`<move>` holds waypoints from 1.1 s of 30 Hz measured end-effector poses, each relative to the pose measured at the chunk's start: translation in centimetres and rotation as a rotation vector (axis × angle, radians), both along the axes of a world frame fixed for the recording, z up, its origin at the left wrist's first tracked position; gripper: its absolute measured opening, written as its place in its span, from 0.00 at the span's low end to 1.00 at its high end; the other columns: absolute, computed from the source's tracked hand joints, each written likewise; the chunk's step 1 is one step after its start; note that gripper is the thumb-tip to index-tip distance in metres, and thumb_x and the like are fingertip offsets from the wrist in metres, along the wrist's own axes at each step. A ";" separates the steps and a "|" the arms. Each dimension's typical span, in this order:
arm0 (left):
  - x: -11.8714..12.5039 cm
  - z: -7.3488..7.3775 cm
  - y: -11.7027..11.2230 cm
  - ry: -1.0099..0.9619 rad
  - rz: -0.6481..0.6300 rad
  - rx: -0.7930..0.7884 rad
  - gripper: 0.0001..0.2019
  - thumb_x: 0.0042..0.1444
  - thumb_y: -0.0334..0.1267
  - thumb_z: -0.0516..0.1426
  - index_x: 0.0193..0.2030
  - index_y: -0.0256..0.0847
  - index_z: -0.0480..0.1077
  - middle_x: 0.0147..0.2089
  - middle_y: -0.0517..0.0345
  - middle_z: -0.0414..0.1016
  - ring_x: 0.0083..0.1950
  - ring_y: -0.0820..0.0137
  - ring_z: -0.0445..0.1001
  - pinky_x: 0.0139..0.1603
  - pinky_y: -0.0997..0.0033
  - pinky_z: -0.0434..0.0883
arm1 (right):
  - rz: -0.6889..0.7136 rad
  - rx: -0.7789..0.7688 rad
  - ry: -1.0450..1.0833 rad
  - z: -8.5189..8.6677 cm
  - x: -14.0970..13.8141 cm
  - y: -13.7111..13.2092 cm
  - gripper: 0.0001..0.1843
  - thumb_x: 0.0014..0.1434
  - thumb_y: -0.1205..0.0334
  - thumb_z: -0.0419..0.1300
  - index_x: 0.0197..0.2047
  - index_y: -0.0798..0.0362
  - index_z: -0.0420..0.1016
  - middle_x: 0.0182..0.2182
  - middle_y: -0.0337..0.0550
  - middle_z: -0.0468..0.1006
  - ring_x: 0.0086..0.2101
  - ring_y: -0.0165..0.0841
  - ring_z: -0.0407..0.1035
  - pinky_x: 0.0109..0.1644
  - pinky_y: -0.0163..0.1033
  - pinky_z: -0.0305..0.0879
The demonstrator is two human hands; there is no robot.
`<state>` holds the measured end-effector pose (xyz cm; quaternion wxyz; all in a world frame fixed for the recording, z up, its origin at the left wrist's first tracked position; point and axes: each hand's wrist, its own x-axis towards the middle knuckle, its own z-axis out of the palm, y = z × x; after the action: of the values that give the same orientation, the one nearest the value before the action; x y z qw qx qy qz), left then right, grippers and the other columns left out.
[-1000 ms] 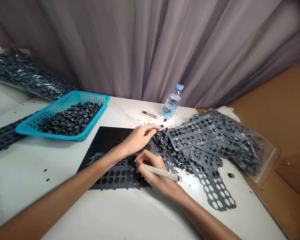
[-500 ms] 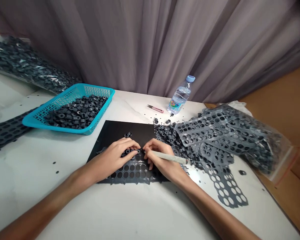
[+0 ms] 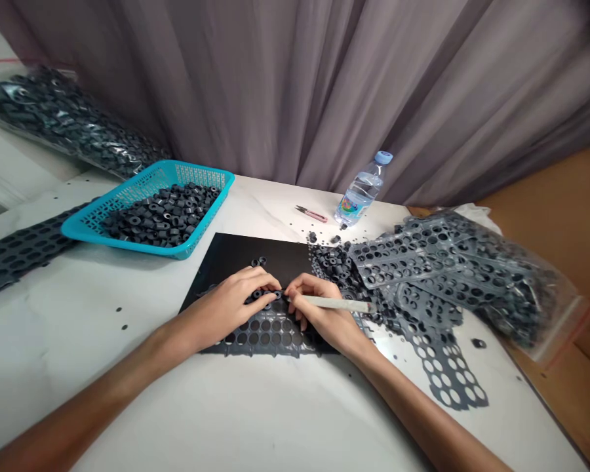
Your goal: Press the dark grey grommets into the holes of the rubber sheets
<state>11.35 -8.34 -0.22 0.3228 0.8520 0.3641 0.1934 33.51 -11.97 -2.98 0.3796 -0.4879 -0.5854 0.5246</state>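
Note:
My left hand (image 3: pixel 226 303) lies over a dark perforated rubber sheet (image 3: pixel 272 338), with its thumb and fingers closed round small black ring-shaped pieces (image 3: pixel 258 295). In my right hand (image 3: pixel 327 318) is a pale pen-like tool (image 3: pixel 341 303), gripped near its front end, its back end pointing right. The tool's tip is hidden by the fingers and sits close to my left fingertips. Under the sheet is a black mat (image 3: pixel 233 252). A pair of loose rings (image 3: pixel 258 261) rests on the mat just beyond my left hand.
A blue basket (image 3: pixel 179 252) of black rings stands back left, before a full plastic bag (image 3: pixel 63 118). Pink-handled thread snips (image 3: pixel 312 214) and a water bottle (image 3: pixel 360 193) are at the back. Punched-out sheets (image 3: pixel 388 262), loose rings and another bag (image 3: pixel 526 295) crowd the right.
The whole view has shifted slightly, so most things appear a little further right. Both hands keep nearly the same pose at the sheet, with the tool still in my right hand.

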 end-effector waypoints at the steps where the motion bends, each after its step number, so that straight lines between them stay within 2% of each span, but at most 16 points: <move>1: 0.0 0.0 -0.1 0.013 -0.001 0.016 0.09 0.73 0.38 0.53 0.52 0.48 0.74 0.52 0.59 0.76 0.56 0.65 0.73 0.59 0.64 0.68 | 0.001 0.004 -0.010 0.0 0.0 0.0 0.05 0.65 0.61 0.59 0.39 0.52 0.72 0.27 0.35 0.74 0.23 0.26 0.66 0.24 0.29 0.65; 5: 0.5 -0.5 -0.7 0.104 -0.014 0.155 0.09 0.72 0.38 0.54 0.53 0.45 0.73 0.52 0.56 0.75 0.56 0.61 0.73 0.58 0.60 0.68 | 0.008 0.035 -0.107 0.1 0.1 -0.1 0.06 0.67 0.60 0.58 0.39 0.51 0.72 0.26 0.34 0.73 0.22 0.26 0.66 0.24 0.29 0.62; 7: 1.0 -0.9 -1.1 0.150 -0.023 0.255 0.09 0.73 0.36 0.52 0.50 0.42 0.74 0.50 0.53 0.76 0.53 0.59 0.73 0.57 0.56 0.68 | 0.008 0.077 -0.168 0.1 0.0 -0.2 0.06 0.67 0.60 0.57 0.38 0.51 0.72 0.25 0.33 0.72 0.22 0.26 0.65 0.24 0.29 0.59; 10: 1.5 -1.1 -1.4 0.048 0.045 0.298 0.12 0.73 0.34 0.50 0.44 0.40 0.75 0.46 0.53 0.78 0.49 0.60 0.74 0.56 0.55 0.68 | 0.004 0.156 -0.223 0.1 -0.1 -0.3 0.06 0.66 0.62 0.58 0.36 0.51 0.71 0.24 0.33 0.70 0.23 0.25 0.62 0.25 0.29 0.57; 12: 1.4 -0.6 -1.0 -0.170 0.217 0.204 0.10 0.72 0.38 0.54 0.43 0.41 0.76 0.45 0.54 0.79 0.48 0.62 0.75 0.54 0.59 0.70 | -0.004 0.160 -0.224 0.0 -0.2 -0.3 0.05 0.65 0.64 0.58 0.36 0.51 0.71 0.24 0.33 0.70 0.23 0.25 0.62 0.25 0.29 0.56; 14: 0.7 0.3 -0.3 -0.421 0.394 0.013 0.08 0.69 0.43 0.59 0.43 0.42 0.76 0.46 0.55 0.79 0.49 0.63 0.76 0.54 0.63 0.71 | -0.015 0.119 -0.198 -0.2 -0.2 -0.3 0.04 0.65 0.64 0.58 0.37 0.51 0.72 0.25 0.33 0.71 0.23 0.25 0.63 0.25 0.29 0.57; 16: -0.1 1.3 0.5 -0.613 0.466 -0.220 0.11 0.66 0.47 0.62 0.45 0.42 0.77 0.49 0.54 0.80 0.52 0.63 0.77 0.57 0.63 0.71 | -0.018 0.064 -0.153 -0.3 -0.1 -0.3 0.03 0.64 0.64 0.58 0.38 0.52 0.73 0.26 0.34 0.72 0.22 0.25 0.64 0.24 0.29 0.59; 18: -0.7 1.9 0.9 -0.709 0.438 -0.426 0.14 0.64 0.47 0.64 0.49 0.42 0.76 0.51 0.53 0.79 0.54 0.62 0.76 0.59 0.62 0.70 | -0.016 0.020 -0.089 -0.3 0.0 -0.3 0.03 0.64 0.63 0.58 0.39 0.52 0.72 0.26 0.34 0.73 0.22 0.26 0.64 0.23 0.29 0.61; 20: -0.8 2.1 0.8 -0.723 0.391 -0.566 0.16 0.64 0.47 0.64 0.54 0.43 0.76 0.52 0.52 0.80 0.54 0.62 0.76 0.59 0.61 0.69 | -0.028 -0.001 -0.010 -0.2 0.0 -0.2 0.03 0.65 0.62 0.58 0.40 0.52 0.72 0.27 0.35 0.73 0.21 0.26 0.65 0.22 0.29 0.63; 24: 0.0 1.4 -0.1 -0.659 0.291 -0.764 0.18 0.66 0.49 0.61 0.58 0.45 0.76 0.52 0.52 0.81 0.54 0.63 0.76 0.60 0.60 0.68 | -0.076 0.007 0.066 -0.1 0.1 -0.1 0.05 0.67 0.60 0.58 0.40 0.52 0.71 0.27 0.35 0.74 0.21 0.26 0.66 0.22 0.30 0.66; 29: 0.6 0.5 -0.7 -0.655 0.235 -0.905 0.19 0.67 0.51 0.60 0.57 0.42 0.77 0.53 0.48 0.82 0.56 0.62 0.77 0.63 0.59 0.68 | -0.078 -0.009 0.044 -0.1 0.0 -0.1 0.06 0.68 0.58 0.58 0.41 0.51 0.71 0.27 0.34 0.73 0.21 0.26 0.66 0.22 0.30 0.67; 33: 0.8 0.9 -0.9 -0.656 0.226 -0.927 0.19 0.67 0.50 0.61 0.56 0.40 0.78 0.53 0.47 0.83 0.57 0.61 0.78 0.64 0.59 0.68 | -0.066 -0.010 0.043 -0.1 0.0 -0.2 0.09 0.69 0.55 0.58 0.40 0.52 0.71 0.27 0.35 0.74 0.22 0.26 0.66 0.22 0.29 0.66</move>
<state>12.15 -9.24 0.68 0.7356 0.4729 0.3805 0.3008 33.55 -12.15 -3.11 0.4067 -0.4973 -0.5582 0.5251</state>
